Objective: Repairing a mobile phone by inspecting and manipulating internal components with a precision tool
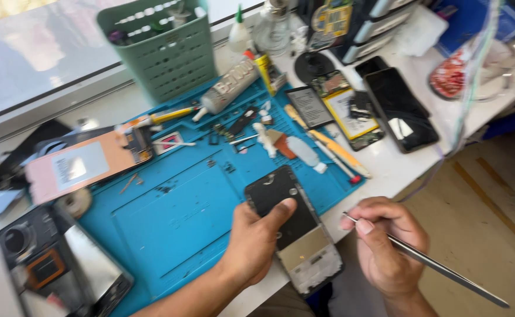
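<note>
Your left hand point(256, 238) clasps the opened phone point(293, 230) at the blue mat's point(169, 223) front edge; your right hand point(386, 246) pinches metal tweezers point(439, 267). The phone looks thin, slick and fragile: grip its side rails.

White worktop point(475, 111) in bright daylight, frosted window point(46, 53) behind it, tan floor point(475, 235) at right
</note>
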